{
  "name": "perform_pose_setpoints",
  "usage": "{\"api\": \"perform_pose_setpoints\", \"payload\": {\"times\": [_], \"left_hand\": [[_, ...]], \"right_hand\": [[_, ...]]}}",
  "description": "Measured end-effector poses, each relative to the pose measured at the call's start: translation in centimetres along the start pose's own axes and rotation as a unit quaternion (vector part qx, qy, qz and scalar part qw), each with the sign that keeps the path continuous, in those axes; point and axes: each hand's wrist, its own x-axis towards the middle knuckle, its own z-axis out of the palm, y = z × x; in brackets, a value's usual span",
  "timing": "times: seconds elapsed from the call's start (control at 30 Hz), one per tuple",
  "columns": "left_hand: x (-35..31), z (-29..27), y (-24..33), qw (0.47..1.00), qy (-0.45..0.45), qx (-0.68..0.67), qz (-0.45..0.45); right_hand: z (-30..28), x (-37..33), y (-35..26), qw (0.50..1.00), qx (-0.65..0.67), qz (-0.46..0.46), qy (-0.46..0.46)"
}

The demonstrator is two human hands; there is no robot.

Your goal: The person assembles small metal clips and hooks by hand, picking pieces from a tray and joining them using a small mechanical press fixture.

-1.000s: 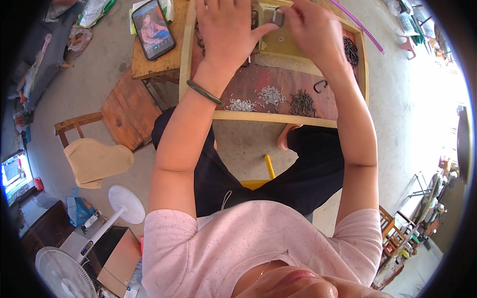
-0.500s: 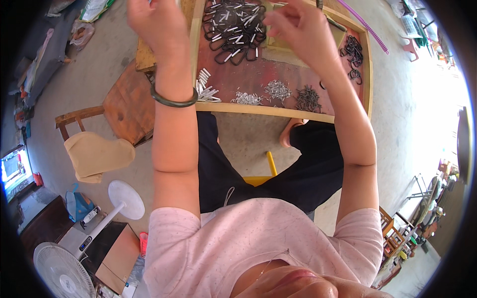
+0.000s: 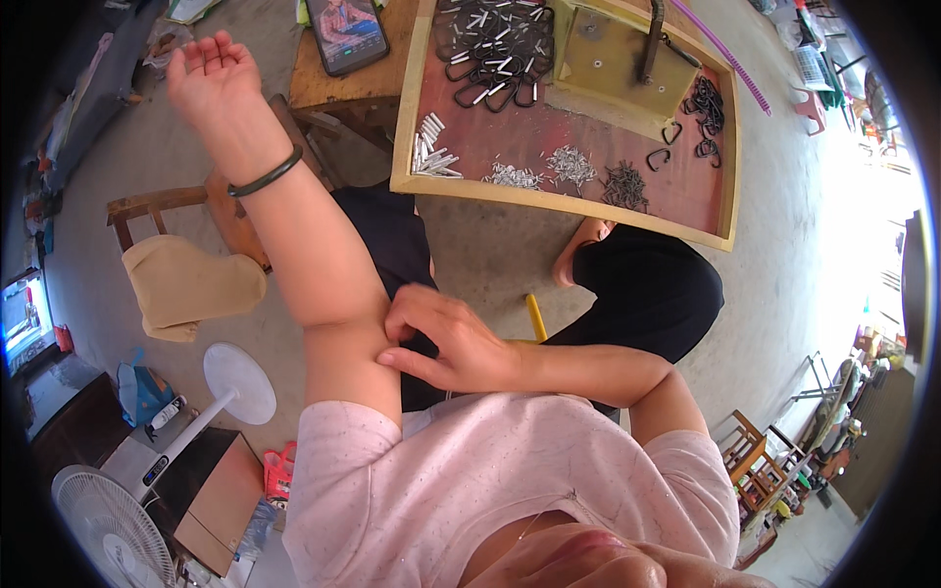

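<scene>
My left hand (image 3: 216, 78) is raised to the left of the tray, palm up, its fingers loosely bent and holding nothing. A dark bangle (image 3: 265, 173) circles that wrist. My right hand (image 3: 446, 343) reaches across my body and touches the inside of my left elbow, fingers curled and thumb apart. In front of me, a wood-rimmed tray (image 3: 559, 201) with a red bottom holds a heap of black carabiners (image 3: 500, 71) with silver gates. Nearer its front edge lie silver rods (image 3: 436, 162), small silver pins (image 3: 570, 167) and small dark pieces (image 3: 624, 186).
A yellowish metal block (image 3: 613, 59) with an upright lever (image 3: 651, 44) stands in the tray. Open black hooks (image 3: 704, 108) lie at its right. A phone (image 3: 345, 34) rests on a wooden table (image 3: 328, 93). A purple coiled hose (image 3: 720, 49) hangs beyond. A fan (image 3: 118, 519) stands lower left.
Both hands have left the area above the tray. My left hand swung out to the left and turned palm up; my right hand came back to my left elbow.
</scene>
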Motion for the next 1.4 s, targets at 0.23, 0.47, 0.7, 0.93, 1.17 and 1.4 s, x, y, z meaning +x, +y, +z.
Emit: {"api": "perform_pose_setpoints", "payload": {"times": [0.23,0.47,0.7,0.93,1.17,1.4], "left_hand": [[3.6,-1.9,-0.1,0.997,-0.053,-0.01,-0.06],[3.6,-2.6,-0.5,0.997,-0.064,-0.01,-0.042],[-7.0,0.9,-6.1,0.974,-0.207,0.085,-0.018],[-10.2,2.0,-7.1,0.949,-0.276,0.153,-0.018],[-13.9,2.8,-7.6,0.897,-0.328,0.295,0.028],[-14.6,2.6,-8.8,0.858,-0.38,0.343,0.041]], "right_hand": [[0.1,1.6,0.6,0.996,-0.039,-0.074,0.013],[-5.6,2.6,-1.4,0.979,-0.142,-0.148,0.018],[-13.6,10.1,3.1,0.918,-0.373,-0.135,-0.028],[-14.1,10.6,4.5,0.899,-0.399,-0.118,-0.136],[-14.6,10.0,5.4,0.924,-0.347,-0.116,-0.108],[-14.9,10.2,5.7,0.924,-0.337,-0.144,-0.11]]}}
